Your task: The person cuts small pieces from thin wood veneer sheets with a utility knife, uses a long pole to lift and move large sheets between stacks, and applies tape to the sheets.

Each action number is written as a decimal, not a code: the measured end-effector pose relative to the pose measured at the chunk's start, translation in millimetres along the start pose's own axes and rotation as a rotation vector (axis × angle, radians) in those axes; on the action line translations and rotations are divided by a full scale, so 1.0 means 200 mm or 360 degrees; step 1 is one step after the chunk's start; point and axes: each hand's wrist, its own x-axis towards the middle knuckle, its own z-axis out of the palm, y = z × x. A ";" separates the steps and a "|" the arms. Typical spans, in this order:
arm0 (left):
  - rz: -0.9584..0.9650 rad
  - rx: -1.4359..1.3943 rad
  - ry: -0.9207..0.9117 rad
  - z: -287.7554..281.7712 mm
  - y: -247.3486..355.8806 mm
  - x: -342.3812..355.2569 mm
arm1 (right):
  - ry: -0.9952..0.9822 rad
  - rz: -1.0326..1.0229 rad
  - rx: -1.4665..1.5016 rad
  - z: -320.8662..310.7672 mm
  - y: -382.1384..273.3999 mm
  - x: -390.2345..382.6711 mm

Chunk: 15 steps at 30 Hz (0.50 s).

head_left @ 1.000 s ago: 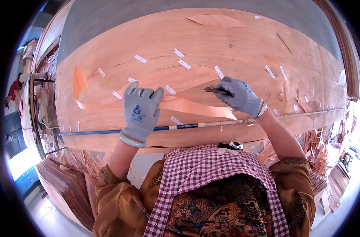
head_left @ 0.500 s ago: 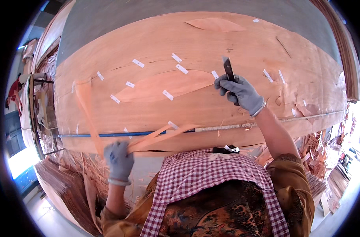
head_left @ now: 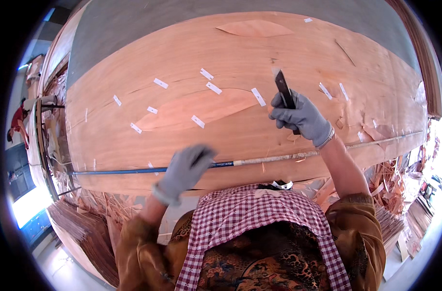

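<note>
My right hand [head_left: 303, 119], in a grey glove, is closed round a knife [head_left: 284, 87] with a dark flat handle, its pale tip pointing up and away. It is held over a wide wood veneer sheet [head_left: 240, 53]. My left hand [head_left: 184, 169], also gloved, hovers near the sheet's front edge, its fingertips blurred; the fingers look apart and I see nothing in them. Close by it runs a long rod [head_left: 133, 170], blue at the left and whitish at the right. Beyond the hands, a leaf-shaped veneer patch [head_left: 196, 110] lies among several white tape pieces [head_left: 197, 121].
A second leaf-shaped patch [head_left: 255, 28] lies at the far side. Veneer stacks [head_left: 82, 233] stand at lower left, with wood scraps [head_left: 390, 182] heaped at right. At far left is another person [head_left: 18, 121] in red. A grey surface [head_left: 133, 29] shows past the sheet.
My left hand has moved right and up, and the long veneer strips it held are out of it and no longer in view. My right hand still grips the knife, shifted slightly right.
</note>
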 end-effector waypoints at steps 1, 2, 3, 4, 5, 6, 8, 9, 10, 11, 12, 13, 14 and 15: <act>-0.0176 -0.0440 -0.0069 0.03 0.10 0.15 | -0.0033 -0.0007 -0.0038 0.03 -0.02 -0.01; -0.0088 -0.0570 -0.0079 0.09 0.17 0.28 | -0.0056 -0.0009 -0.0078 0.05 -0.03 -0.01; 0.0003 -0.0700 -0.0074 0.15 0.23 0.37 | -0.0092 -0.0057 -0.0096 0.08 -0.03 -0.01; 0.0026 -0.0844 -0.0098 0.19 0.25 0.43 | -0.0102 -0.0103 -0.0111 0.09 -0.03 -0.02; 0.0046 -0.0988 -0.0120 0.24 0.26 0.48 | -0.0114 -0.0148 -0.0126 0.11 -0.04 -0.02; 0.0065 -0.1131 -0.0140 0.26 0.27 0.50 | -0.0086 -0.0110 -0.0263 0.11 -0.08 -0.04; -0.0015 -0.1132 -0.0099 0.27 0.27 0.52 | -0.0039 -0.0058 -0.0135 0.10 -0.09 -0.05; -0.0055 -0.1131 -0.0073 0.27 0.27 0.53 | -0.0020 -0.0033 -0.0072 0.09 -0.08 -0.05; -0.0081 -0.1096 -0.0063 0.27 0.28 0.53 | -0.0005 0.0011 -0.0044 0.08 -0.07 -0.05; -0.0107 -0.1062 -0.0051 0.27 0.28 0.53 | 0.0006 0.0055 -0.0017 0.07 -0.06 -0.04; -0.0133 -0.1028 -0.0036 0.26 0.29 0.53 | 0.0016 0.0100 0.0009 0.06 -0.05 -0.04; -0.0115 -0.0958 -0.0032 0.26 0.29 0.53 | 0.0017 0.0098 -0.0072 0.07 -0.05 -0.04; -0.0098 -0.0889 -0.0027 0.27 0.28 0.53 | 0.0018 0.0097 -0.0155 0.08 -0.05 -0.03; -0.0081 -0.0822 -0.0021 0.27 0.28 0.53 | 0.0017 0.0097 -0.0238 0.09 -0.05 -0.02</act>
